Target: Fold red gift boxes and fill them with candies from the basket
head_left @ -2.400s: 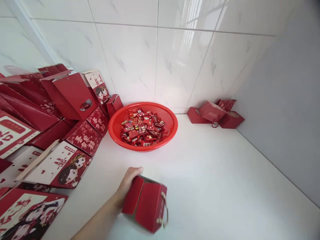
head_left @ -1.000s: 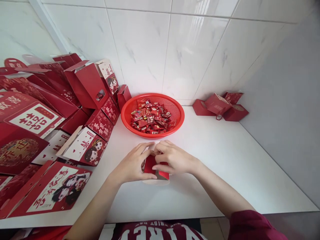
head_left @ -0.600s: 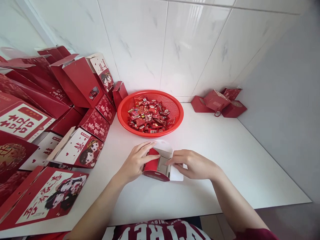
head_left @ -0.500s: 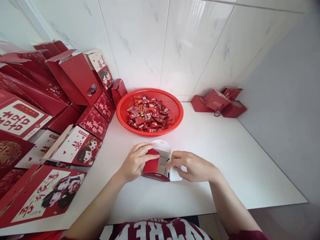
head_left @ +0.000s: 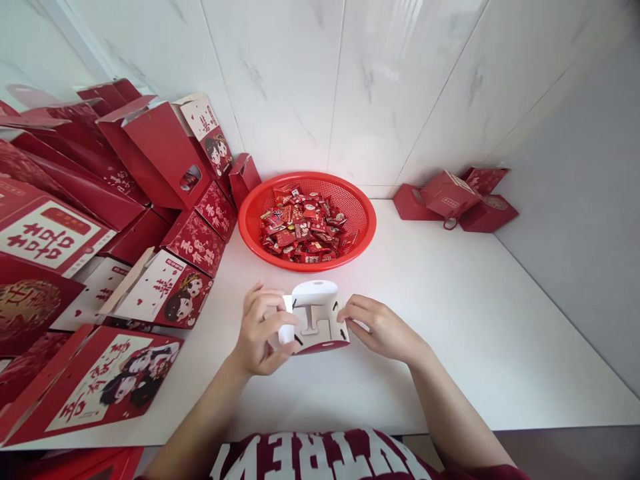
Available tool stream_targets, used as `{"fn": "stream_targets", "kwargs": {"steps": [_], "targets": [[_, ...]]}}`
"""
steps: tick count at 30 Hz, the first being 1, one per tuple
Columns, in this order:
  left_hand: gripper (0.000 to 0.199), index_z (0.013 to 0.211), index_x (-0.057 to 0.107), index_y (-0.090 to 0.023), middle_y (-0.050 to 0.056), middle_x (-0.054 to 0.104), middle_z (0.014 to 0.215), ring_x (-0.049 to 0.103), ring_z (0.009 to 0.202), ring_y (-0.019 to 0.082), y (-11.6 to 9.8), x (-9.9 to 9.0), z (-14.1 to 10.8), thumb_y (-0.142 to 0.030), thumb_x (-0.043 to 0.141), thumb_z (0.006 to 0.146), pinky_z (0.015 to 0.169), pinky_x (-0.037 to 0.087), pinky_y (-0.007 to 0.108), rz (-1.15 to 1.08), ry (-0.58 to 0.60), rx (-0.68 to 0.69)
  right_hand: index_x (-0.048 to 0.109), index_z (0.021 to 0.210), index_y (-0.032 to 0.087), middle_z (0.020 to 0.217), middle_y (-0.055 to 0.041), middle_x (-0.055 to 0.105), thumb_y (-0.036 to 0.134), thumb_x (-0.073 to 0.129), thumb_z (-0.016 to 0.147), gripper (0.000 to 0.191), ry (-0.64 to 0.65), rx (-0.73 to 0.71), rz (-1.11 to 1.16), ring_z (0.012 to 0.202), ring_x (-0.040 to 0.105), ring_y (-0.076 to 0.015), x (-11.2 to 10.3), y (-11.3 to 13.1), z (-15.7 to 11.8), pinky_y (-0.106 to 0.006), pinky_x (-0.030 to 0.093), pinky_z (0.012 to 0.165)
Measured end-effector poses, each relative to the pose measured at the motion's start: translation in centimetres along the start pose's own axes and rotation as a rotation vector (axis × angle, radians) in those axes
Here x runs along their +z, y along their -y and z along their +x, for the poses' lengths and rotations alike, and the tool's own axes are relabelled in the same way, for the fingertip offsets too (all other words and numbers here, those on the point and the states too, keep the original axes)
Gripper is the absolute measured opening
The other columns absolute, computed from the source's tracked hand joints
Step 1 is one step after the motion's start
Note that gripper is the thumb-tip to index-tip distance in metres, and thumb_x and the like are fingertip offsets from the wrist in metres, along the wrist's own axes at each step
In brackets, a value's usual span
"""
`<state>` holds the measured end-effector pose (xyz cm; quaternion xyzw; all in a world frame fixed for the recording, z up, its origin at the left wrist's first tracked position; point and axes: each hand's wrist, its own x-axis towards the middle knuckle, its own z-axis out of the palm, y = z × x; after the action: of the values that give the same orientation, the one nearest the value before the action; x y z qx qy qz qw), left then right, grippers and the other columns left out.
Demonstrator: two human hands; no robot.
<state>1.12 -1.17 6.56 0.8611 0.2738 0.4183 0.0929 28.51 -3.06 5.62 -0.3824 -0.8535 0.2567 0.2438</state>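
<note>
A small red candy box point(head_left: 318, 323), white inside, stands on the white table between my hands with its top flaps spread. Interlocking bottom flaps and dark slots in the end walls show within it. My left hand point(head_left: 264, 328) grips the box's left end, thumb and fingers around the white flap there. At the opposite end, my right hand point(head_left: 381, 325) pinches the right wall's upper edge between thumb and fingers. Just beyond the box, a red plastic basket point(head_left: 369, 223) holds many red-wrapped candies point(head_left: 305, 227).
Many red cardboard boxes point(head_left: 195, 243) are stacked along the left side, some with open tops. Several small red boxes point(head_left: 453, 193) lie at the back right corner. A tiled wall point(head_left: 280, 87) closes off the back, and the white table point(head_left: 465, 333) stretches right.
The red flap covering the box's left part has been folded open, exposing the inside. My left hand has shifted left onto that end; my right hand has moved slightly to the right wall's edge.
</note>
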Motion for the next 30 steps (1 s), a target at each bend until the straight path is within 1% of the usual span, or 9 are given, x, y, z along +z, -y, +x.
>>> {"fn": "stream_targets", "kwargs": {"steps": [3,6,9,12,15,19,22,25,30], "targets": [[0.017,0.088,0.072,-0.022,0.006,0.054,0.083,0.054,0.089,0.023,0.3,-0.6,-1.1,-0.023,0.056,0.085,0.095,0.040,0.045,0.112,-0.075,-0.081,0.061,0.107,0.023,0.099,-0.0065,0.061,0.009,0.044,0.094,0.026,-0.070,0.019,0.001,0.088,0.058,-0.0188,0.5,-0.3,0.0,-0.034,0.049,0.077],[0.030,0.113,0.068,-0.024,0.004,0.060,0.081,0.053,0.080,0.019,0.5,-0.6,-2.0,-0.015,0.050,0.091,0.081,0.041,0.035,0.091,0.068,-0.226,0.060,0.110,0.023,0.102,-0.0065,0.060,0.008,0.044,0.093,0.028,-0.123,0.026,0.071,0.089,0.059,-0.0179,1.1,-0.5,0.0,-0.033,0.050,0.078],[0.025,0.117,0.061,-0.021,0.003,0.061,0.082,0.055,0.078,0.017,0.6,0.2,-2.8,-0.024,0.044,0.098,0.076,0.042,0.030,-0.152,0.277,-0.392,0.059,0.112,0.024,0.104,-0.0064,0.057,0.008,0.044,0.093,0.029,-0.139,0.020,0.156,0.090,0.059,-0.0173,1.5,-0.4,0.1,-0.032,0.050,0.079],[0.024,0.097,0.055,-0.019,0.001,0.057,0.075,0.051,0.066,0.015,0.9,1.5,-3.3,-0.042,0.047,0.096,0.066,0.040,0.027,-0.335,0.294,-0.502,0.058,0.112,0.023,0.104,-0.0068,0.056,0.014,0.045,0.095,0.023,-0.123,0.037,0.229,0.089,0.059,-0.0168,1.5,-0.1,0.1,-0.032,0.051,0.080],[0.045,0.087,0.048,-0.020,-0.001,0.051,0.072,0.044,0.062,0.014,1.1,2.2,-3.2,-0.064,0.056,0.084,0.061,0.036,0.026,-0.326,0.253,-0.506,0.056,0.113,0.022,0.104,-0.0073,0.054,0.033,0.058,0.093,0.022,-0.090,0.070,0.284,0.085,0.058,-0.0169,1.2,0.0,0.1,-0.034,0.052,0.080],[0.069,0.095,0.046,-0.021,0.001,0.056,0.084,0.049,0.069,0.016,0.9,2.0,-2.5,-0.075,0.070,0.062,0.064,0.038,0.027,-0.259,0.295,-0.495,0.051,0.124,0.022,0.112,-0.0094,0.052,0.054,0.078,0.073,0.066,-0.036,0.119,0.236,0.088,0.059,-0.0200,1.0,0.0,0.1,-0.038,0.054,0.082],[0.058,0.096,0.045,-0.021,0.001,0.056,0.087,0.050,0.070,0.015,0.6,1.6,-2.1,-0.058,0.077,0.066,0.064,0.038,0.026,-0.206,0.361,-0.491,0.049,0.131,0.023,0.130,-0.0159,0.045,0.056,0.076,0.073,0.072,-0.091,0.118,0.102,0.117,0.053,-0.0295,1.1,-0.1,0.2,-0.046,0.050,0.097],[0.045,0.087,0.042,-0.021,-0.001,0.052,0.081,0.047,0.068,0.014,0.6,1.5,-1.9,-0.050,0.073,0.072,0.064,0.037,0.026,-0.178,0.398,-0.425,0.054,0.123,0.021,0.157,-0.0175,0.019,0.058,0.073,0.076,0.062,-0.105,0.031,0.029,0.146,0.020,-0.0368,1.1,-0.2,0.3,-0.055,0.030,0.116],[0.045,0.084,0.039,-0.021,0.000,0.049,0.076,0.044,0.067,0.016,0.8,1.8,-2.3,-0.053,0.069,0.073,0.064,0.036,0.028,-0.171,0.373,-0.304,0.043,0.137,0.021,0.160,-0.0171,0.014,0.059,0.072,0.077,0.077,-0.027,0.009,0.055,0.149,0.016,-0.0333,1.2,-0.4,0.4,-0.056,0.017,0.121]]}}
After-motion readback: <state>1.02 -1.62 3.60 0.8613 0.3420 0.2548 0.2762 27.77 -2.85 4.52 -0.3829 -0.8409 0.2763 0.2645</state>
